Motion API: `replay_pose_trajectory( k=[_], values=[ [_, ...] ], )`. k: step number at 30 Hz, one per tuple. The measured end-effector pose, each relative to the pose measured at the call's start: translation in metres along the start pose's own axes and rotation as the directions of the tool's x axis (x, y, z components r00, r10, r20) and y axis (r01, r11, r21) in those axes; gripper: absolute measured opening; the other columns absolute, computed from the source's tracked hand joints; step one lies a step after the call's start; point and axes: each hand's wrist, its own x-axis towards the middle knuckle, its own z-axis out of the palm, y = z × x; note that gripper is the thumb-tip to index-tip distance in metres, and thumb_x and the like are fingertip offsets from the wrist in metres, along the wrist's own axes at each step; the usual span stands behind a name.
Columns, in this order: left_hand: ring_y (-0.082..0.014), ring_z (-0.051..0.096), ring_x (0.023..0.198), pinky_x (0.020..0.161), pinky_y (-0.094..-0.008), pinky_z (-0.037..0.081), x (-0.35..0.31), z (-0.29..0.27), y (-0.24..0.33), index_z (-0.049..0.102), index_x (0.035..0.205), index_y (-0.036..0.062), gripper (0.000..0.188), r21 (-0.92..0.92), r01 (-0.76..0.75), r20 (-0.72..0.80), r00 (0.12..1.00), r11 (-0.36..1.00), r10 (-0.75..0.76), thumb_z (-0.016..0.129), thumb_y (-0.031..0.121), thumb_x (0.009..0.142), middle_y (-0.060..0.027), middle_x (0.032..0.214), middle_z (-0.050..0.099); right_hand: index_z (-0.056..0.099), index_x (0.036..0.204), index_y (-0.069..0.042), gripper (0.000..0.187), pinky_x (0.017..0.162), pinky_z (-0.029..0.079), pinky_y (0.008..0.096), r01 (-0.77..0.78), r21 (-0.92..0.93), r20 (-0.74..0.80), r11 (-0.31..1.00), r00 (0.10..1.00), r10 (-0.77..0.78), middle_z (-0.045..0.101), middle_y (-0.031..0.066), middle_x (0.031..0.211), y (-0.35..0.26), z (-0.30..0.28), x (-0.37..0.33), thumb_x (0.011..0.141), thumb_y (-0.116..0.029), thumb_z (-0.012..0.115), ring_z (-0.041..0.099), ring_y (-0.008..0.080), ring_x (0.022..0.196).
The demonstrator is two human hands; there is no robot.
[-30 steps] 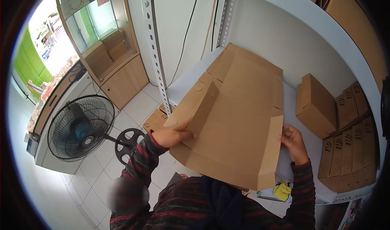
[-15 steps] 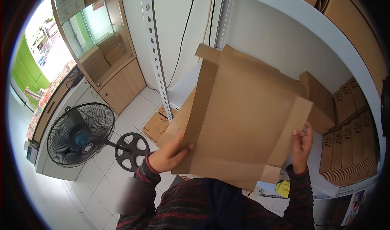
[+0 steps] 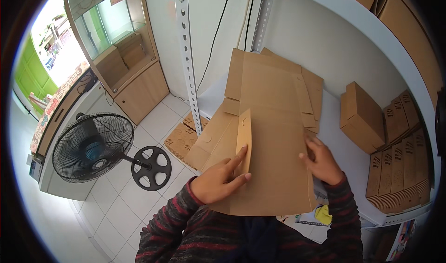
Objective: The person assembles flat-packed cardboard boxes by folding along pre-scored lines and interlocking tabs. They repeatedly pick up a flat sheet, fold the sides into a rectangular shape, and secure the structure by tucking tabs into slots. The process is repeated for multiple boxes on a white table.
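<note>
A flat brown cardboard box blank lies in front of me, its near edge by my body. Along its left side a narrow flap with a curved cut stands folded up. My left hand is at this flap, index finger against it and thumb across its lower part. At the blank's right edge, my right hand has its thumb over the edge; its other fingertips are partly hidden and slightly blurred. Other flat cardboard lies underneath, showing at the left and far right.
A white shelf with perforated metal posts carries a closed brown box and rows of folded cartons at right. A black fan stands at left on the tiled floor, near more cardboard and a glass-fronted cabinet.
The blank has come down from a raised, tilted hold onto the cardboard below and turned. Its left flap now stands up. My left hand moved right, and my right hand moved slightly left.
</note>
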Motion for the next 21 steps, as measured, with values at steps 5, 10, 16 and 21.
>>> replay_pose_trajectory(
  k=[5, 10, 16, 21],
  values=[
    [-0.0406, 0.064, 0.080, 0.078, -0.0418, 0.051, 0.013, 0.015, 0.002, 0.029, 0.149, 0.0006, 0.078, 0.297, 0.004, -0.108, 0.994, 0.955, 0.029, 0.051, 0.051, 0.093, -0.0253, 0.088, 0.059, 0.043, 0.135, 0.009, 0.061, 0.073, 0.051, 0.0463, -0.010, -0.241, 0.003, 0.970, 1.000, 0.011, 0.052, 0.0244, 0.106, -0.006, 0.033, -0.002, 0.086, -0.022, 0.061, 0.061, 0.0418, 0.085],
    [-0.0370, 0.067, 0.078, 0.073, -0.0410, 0.052, 0.019, 0.009, -0.011, 0.030, 0.148, -0.0011, 0.081, 0.290, -0.080, -0.069, 0.992, 0.954, 0.104, 0.053, 0.053, 0.093, -0.0256, 0.090, 0.064, 0.043, 0.137, 0.005, 0.064, 0.067, 0.051, 0.0410, 0.031, -0.171, -0.024, 0.985, 0.999, -0.035, 0.055, 0.0187, 0.088, 0.005, 0.029, -0.001, 0.085, -0.025, 0.065, 0.062, 0.0344, 0.074],
    [-0.0220, 0.068, 0.084, 0.067, -0.0320, 0.052, 0.013, -0.046, -0.013, 0.030, 0.147, -0.0022, 0.070, 0.027, 0.054, -0.248, 0.968, 0.998, -0.045, 0.053, 0.041, 0.096, -0.0157, 0.090, 0.066, 0.046, 0.136, 0.002, 0.062, 0.058, 0.049, 0.0297, -0.160, 0.289, 0.109, 0.944, 0.985, 0.133, 0.058, 0.0068, 0.073, 0.051, -0.034, 0.020, 0.088, -0.032, 0.068, 0.062, 0.0149, 0.065],
    [-0.0162, 0.064, 0.092, 0.077, -0.0282, 0.052, 0.064, -0.071, -0.048, 0.033, 0.145, -0.0011, 0.057, -0.106, -0.010, -0.428, 0.903, 0.994, -0.037, 0.054, 0.024, 0.099, -0.0106, 0.109, 0.064, 0.054, 0.124, 0.005, 0.052, 0.057, 0.049, 0.0267, -0.277, 0.229, -0.109, 0.933, 0.945, 0.307, 0.062, 0.0071, 0.081, 0.092, -0.027, 0.063, 0.090, -0.033, 0.066, 0.062, 0.0129, 0.066]
  ],
)
